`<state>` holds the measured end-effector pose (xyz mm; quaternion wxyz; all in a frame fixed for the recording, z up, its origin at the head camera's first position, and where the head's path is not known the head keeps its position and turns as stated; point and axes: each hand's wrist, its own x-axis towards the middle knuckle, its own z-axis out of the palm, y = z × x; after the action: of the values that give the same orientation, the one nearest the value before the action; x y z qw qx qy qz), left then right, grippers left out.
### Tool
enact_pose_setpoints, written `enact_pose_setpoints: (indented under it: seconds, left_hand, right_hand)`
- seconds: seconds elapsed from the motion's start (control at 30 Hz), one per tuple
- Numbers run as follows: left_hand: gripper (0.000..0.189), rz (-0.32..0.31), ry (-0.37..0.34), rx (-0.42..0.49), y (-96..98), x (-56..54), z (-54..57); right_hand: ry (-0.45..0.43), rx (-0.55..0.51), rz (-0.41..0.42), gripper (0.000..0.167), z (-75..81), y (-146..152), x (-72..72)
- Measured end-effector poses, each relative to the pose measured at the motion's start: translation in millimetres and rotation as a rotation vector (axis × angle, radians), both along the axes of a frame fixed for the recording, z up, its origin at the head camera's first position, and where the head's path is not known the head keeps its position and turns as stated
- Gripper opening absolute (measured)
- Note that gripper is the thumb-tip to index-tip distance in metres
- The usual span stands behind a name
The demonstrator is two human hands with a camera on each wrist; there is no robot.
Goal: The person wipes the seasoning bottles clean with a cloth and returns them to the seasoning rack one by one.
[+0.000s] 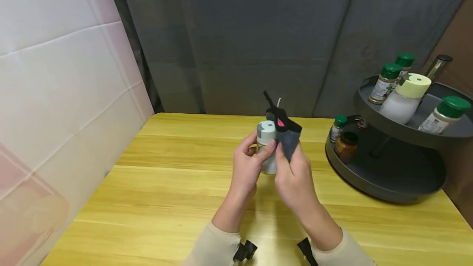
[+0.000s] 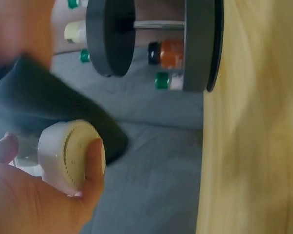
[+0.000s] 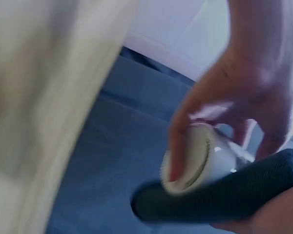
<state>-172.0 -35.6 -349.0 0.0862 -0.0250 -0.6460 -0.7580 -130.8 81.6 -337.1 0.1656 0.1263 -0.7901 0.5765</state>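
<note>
My left hand (image 1: 246, 167) grips a clear shaker bottle (image 1: 267, 131) with a pale green cap and white contents, held upright over the table. In the left wrist view, a finger lies across the bottle's round, ridge-edged base (image 2: 77, 155). My right hand (image 1: 295, 180) pinches a dark grey cloth (image 1: 288, 141) with black trim and a small pink patch. The cloth lies right along the bottle's side, and in the right wrist view the cloth (image 3: 219, 197) overlaps part of the bottle (image 3: 222, 158).
A two-tier dark grey turntable rack (image 1: 388, 194) stands at the right. Its upper tier carries green-capped spice jars (image 1: 384, 83) and a yellow-capped shaker (image 1: 402, 97). Below are an orange-brown jar (image 1: 346, 147) and a small green-capped jar (image 1: 338, 128). A grey curtain (image 1: 240, 44) hangs behind the wooden table (image 1: 177, 208).
</note>
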Motion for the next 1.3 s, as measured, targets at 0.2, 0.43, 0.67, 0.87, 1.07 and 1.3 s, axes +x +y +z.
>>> enact_pose_setpoints:
  seconds: [0.2, 0.43, 0.67, 0.87, 1.07, 1.3]
  left_hand:
    - [0.051, 0.006, -0.018, 0.070, 2.6, -0.6, 1.2]
    - [0.041, 0.048, 0.021, 0.069, 0.6, -5.4, 4.1]
    - [0.045, -0.018, -0.004, -0.008, 7.3, -0.3, -0.9]
    - [0.049, 0.019, -0.031, 0.090, -0.5, -1.2, 0.2]
    - [0.042, 0.051, -0.009, 0.090, -6.6, -5.0, 3.2]
    - [0.039, -0.009, -0.002, 0.026, 1.1, 0.8, -1.6]
  right_hand:
    - [0.213, 0.178, -0.015, 0.073, -14.5, -8, 1.3]
    - [0.117, 0.184, -0.019, 0.058, -29.2, 1, 4.4]
    - [0.103, 0.074, -0.014, 0.054, -2.2, 6, -2.5]
    - [0.198, 0.226, 0.003, 0.072, -9.9, -5, -0.1]
    - [0.101, 0.225, 0.009, 0.061, -21.2, -2, 5.2]
    - [0.103, 0.101, -0.022, 0.051, -4.2, 2, -2.9]
